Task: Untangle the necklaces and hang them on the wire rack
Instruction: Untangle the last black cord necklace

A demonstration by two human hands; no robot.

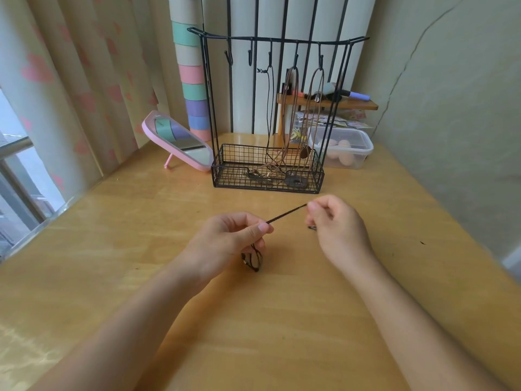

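Now we pinch the black necklace [286, 213], left grip [234, 241] and right grip [332, 221], at mid bench [282, 320].
The wire rack basket [239, 159] holds pendants [296, 181].

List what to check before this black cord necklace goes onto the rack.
1. Grip of the left hand on the black cord necklace: ok, pinched.
2. Grip of the right hand further along the cord: ok, pinched.
3. Stretch between the hands straight, no knot: ok.
4. Bunched cord below the left hand untangled: cannot tell.
5. Free hook on the wire rack: ok, the two leftmost hang empty.
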